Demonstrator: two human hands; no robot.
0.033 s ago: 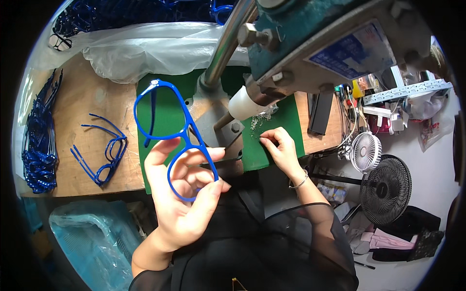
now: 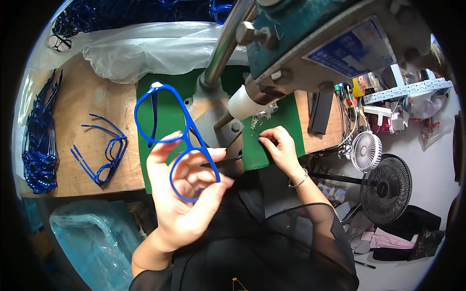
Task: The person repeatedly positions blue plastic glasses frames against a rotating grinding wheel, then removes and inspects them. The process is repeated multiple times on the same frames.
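At centre-left the left hand [image 2: 175, 220] grips blue glasses [image 2: 186, 136] in its fingers; right of centre, the right hand [image 2: 283, 150] pinches its fingers together near metal bits [image 2: 257, 122], any contents hidden.

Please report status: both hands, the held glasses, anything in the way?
Left hand: holding blue glasses. Right hand: near small silvery bits, grip unclear. Press overhangs green mat.
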